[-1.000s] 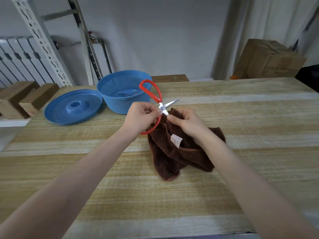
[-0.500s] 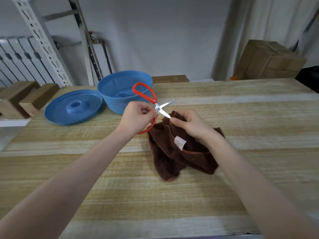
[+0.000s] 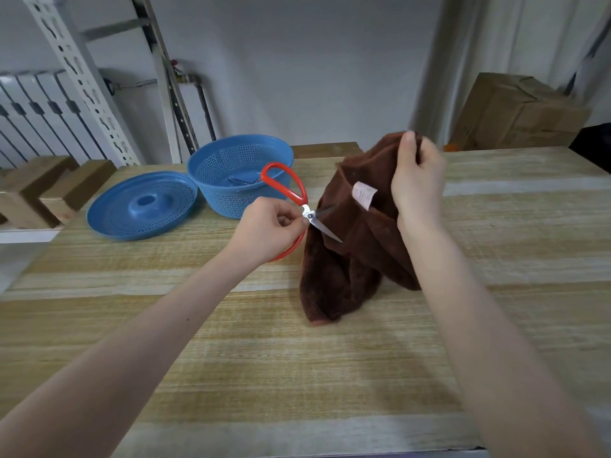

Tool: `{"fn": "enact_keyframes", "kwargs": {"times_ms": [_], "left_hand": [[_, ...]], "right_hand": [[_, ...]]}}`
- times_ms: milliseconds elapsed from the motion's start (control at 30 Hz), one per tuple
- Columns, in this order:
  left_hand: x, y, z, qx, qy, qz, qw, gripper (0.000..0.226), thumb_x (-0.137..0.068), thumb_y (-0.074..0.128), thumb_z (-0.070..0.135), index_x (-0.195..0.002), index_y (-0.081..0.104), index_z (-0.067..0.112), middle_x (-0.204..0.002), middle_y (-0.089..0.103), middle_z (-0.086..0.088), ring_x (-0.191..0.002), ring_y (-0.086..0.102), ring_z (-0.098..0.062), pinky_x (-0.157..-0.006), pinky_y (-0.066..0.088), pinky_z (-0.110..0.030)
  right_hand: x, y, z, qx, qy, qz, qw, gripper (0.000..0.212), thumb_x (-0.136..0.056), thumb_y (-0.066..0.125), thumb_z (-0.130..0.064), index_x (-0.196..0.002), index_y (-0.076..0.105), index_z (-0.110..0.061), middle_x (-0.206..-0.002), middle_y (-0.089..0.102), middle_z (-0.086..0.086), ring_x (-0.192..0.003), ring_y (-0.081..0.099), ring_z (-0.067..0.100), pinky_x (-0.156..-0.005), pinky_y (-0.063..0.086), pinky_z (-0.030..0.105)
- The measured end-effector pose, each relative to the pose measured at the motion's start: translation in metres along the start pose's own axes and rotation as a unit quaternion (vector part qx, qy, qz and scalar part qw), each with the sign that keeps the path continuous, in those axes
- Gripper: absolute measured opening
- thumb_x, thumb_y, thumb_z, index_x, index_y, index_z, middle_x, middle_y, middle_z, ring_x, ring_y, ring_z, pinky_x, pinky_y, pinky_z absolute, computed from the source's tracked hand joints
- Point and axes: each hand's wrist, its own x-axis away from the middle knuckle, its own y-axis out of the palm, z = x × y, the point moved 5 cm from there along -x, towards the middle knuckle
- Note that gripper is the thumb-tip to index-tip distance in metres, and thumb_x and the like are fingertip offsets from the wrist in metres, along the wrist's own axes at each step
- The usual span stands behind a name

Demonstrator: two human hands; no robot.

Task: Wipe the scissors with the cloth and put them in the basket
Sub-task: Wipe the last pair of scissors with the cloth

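Note:
My left hand [image 3: 269, 228] grips the red-handled scissors [image 3: 291, 190] near the pivot, over the middle of the wooden table [image 3: 264, 358]. Their blades stand slightly apart and point right, against the brown cloth [image 3: 350, 259]. My right hand [image 3: 418, 180] pinches the cloth's top edge and holds it up, so the cloth hangs with its lower end on the table. A white label shows on the cloth. The blue perforated basket [image 3: 215, 166] stands behind the scissors, with a metal item lying inside it.
A blue perforated lid [image 3: 142, 209] lies to the left of the basket. Wooden blocks [image 3: 43, 186] sit at the far left edge. A cardboard box [image 3: 519, 114] stands behind the table at the right, and a metal rack upright and a radiator stand at the back left.
My right hand has lifted the cloth up off the table and moved right. The scissors stayed in my left hand, and their blades have turned to point down and right at the cloth.

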Motion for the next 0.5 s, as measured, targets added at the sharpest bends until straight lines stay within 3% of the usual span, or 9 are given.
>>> {"fn": "enact_keyframes", "kwargs": {"times_ms": [100, 167, 200, 267, 300, 367, 433, 500], "left_hand": [[0.001, -0.004, -0.001, 0.007, 0.005, -0.01, 1.0, 0.016, -0.086, 0.069, 0.023, -0.07, 0.071, 0.021, -0.073, 0.069, -0.016, -0.07, 0.061, -0.029, -0.069, 0.048, -0.031], [0.0, -0.002, -0.001, 0.008, 0.013, -0.024, 1.0, 0.019, -0.086, 0.07, 0.022, -0.067, 0.068, 0.024, -0.073, 0.069, -0.015, -0.064, 0.057, -0.023, -0.069, 0.047, -0.03], [-0.001, 0.001, -0.001, 0.006, 0.015, -0.03, 0.999, 0.017, -0.085, 0.071, 0.022, -0.067, 0.069, 0.021, -0.072, 0.069, -0.013, -0.063, 0.055, -0.02, -0.068, 0.046, -0.029], [-0.003, 0.004, -0.001, 0.012, 0.015, -0.029, 0.999, 0.018, -0.081, 0.07, 0.024, -0.069, 0.07, 0.011, -0.069, 0.068, -0.01, -0.063, 0.057, -0.022, -0.068, 0.047, -0.031], [-0.004, 0.006, -0.001, 0.019, 0.017, -0.027, 0.999, 0.019, -0.078, 0.067, 0.024, -0.067, 0.068, 0.008, -0.066, 0.067, -0.009, -0.061, 0.057, -0.021, -0.065, 0.046, -0.031], [-0.001, 0.008, -0.001, 0.029, 0.024, -0.025, 0.999, 0.016, -0.08, 0.065, 0.015, -0.066, 0.068, 0.009, -0.063, 0.066, -0.007, -0.057, 0.054, -0.014, -0.061, 0.043, -0.028], [0.003, 0.008, -0.002, 0.035, 0.023, -0.018, 0.999, 0.018, -0.081, 0.065, 0.006, -0.064, 0.068, 0.01, -0.062, 0.067, -0.008, -0.058, 0.054, -0.012, -0.062, 0.043, -0.027], [0.004, 0.007, -0.001, 0.03, 0.027, -0.01, 0.999, 0.026, -0.081, 0.065, 0.005, -0.058, 0.063, 0.017, -0.057, 0.062, -0.006, -0.055, 0.05, -0.01, -0.059, 0.041, -0.026]], "right_hand": [[-0.006, -0.017, -0.009, -0.038, -0.021, 0.11, 0.993, 0.033, -0.103, 0.042, -0.029, -0.071, 0.051, -0.027, -0.071, 0.053, -0.013, -0.069, 0.052, 0.002, -0.076, 0.048, 0.031], [0.001, -0.01, -0.016, -0.041, -0.038, 0.106, 0.993, 0.027, -0.104, 0.04, -0.027, -0.082, 0.055, -0.022, -0.078, 0.056, -0.012, -0.08, 0.056, 0.007, -0.085, 0.048, 0.032], [0.009, 0.003, -0.021, -0.021, -0.057, 0.058, 0.996, 0.025, -0.104, 0.04, -0.026, -0.089, 0.058, -0.017, -0.083, 0.059, -0.007, -0.086, 0.058, 0.013, -0.088, 0.046, 0.034], [0.033, 0.037, -0.021, 0.055, -0.085, -0.128, 0.987, 0.029, -0.105, 0.038, -0.027, -0.098, 0.061, -0.01, -0.096, 0.066, 0.009, -0.099, 0.06, 0.025, -0.087, 0.042, 0.032], [0.045, 0.051, -0.016, 0.113, -0.086, -0.229, 0.963, 0.032, -0.104, 0.037, -0.031, -0.1, 0.061, -0.009, -0.103, 0.067, 0.013, -0.104, 0.059, 0.029, -0.082, 0.04, 0.03], [0.058, 0.061, 0.0, 0.217, -0.065, -0.353, 0.908, 0.039, -0.098, 0.042, -0.045, -0.105, 0.061, -0.01, -0.109, 0.067, 0.012, -0.106, 0.059, 0.03, -0.077, 0.038, 0.03], [0.058, 0.059, 0.007, 0.257, -0.065, -0.402, 0.876, 0.047, -0.081, 0.05, -0.059, -0.094, 0.063, -0.016, -0.093, 0.068, 0.002, -0.092, 0.063, 0.024, -0.073, 0.046, 0.033], [0.055, 0.058, 0.005, 0.257, -0.072, -0.409, 0.873, 0.044, -0.074, 0.059, -0.061, -0.069, 0.056, -0.017, -0.065, 0.058, -0.007, -0.064, 0.058, 0.01, -0.057, 0.043, 0.027]]}}
